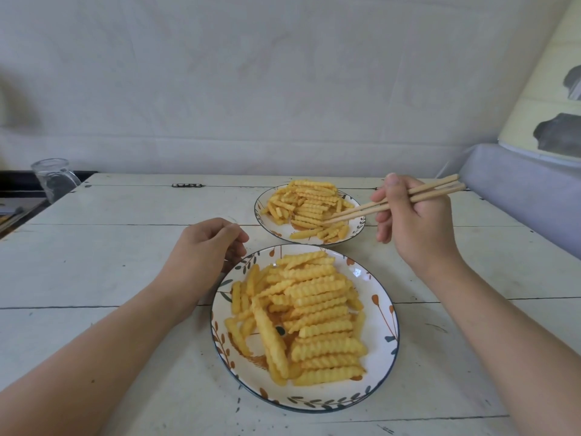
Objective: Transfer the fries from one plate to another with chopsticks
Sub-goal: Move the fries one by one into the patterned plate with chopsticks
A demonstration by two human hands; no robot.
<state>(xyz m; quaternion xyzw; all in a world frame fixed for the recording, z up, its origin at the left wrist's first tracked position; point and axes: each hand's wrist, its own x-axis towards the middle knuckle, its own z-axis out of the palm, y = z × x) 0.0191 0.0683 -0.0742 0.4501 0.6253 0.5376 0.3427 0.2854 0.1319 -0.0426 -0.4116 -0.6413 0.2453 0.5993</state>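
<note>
**A:** What is the right hand (415, 221) doing?

**B:** It grips a pair of chopsticks (393, 201), fingers curled round them with the thumb across the top. The blunt ends stick out past the hand toward the table's right edge. The tips slant down and to the left, close together, and end over the fries on the far plate (262, 202), at its right side. I cannot tell whether the tips touch a fry or hold one.

**A:** And the left hand (204, 250)?

**B:** It lies knuckles up on the table (110, 262), fingers loosely curled, holding nothing. Its fingertips sit just beside the upper left rim of the near plate (382, 313); whether they touch the rim I cannot tell.

**A:** Where are the fries?

**B:** On both plates. The near plate, toward the table's front edge and between the two forearms, carries the larger heap of crinkle-cut fries (314, 303), most lying crosswise and one long fry slanting over the left part. The far plate stands just beyond it and a little to the right, toward the table's back edge, the two rims almost meeting. Its far fries (308, 199) are piled toward the back and centre, with a few loose ones along the front rim.

**A:** Anything else around?

**B:** A clear glass (55, 179) stands just off the table's back left corner. A pale cloth (283, 89) hangs behind the table, and a grey cushion (518, 196) runs along the right edge.
</note>
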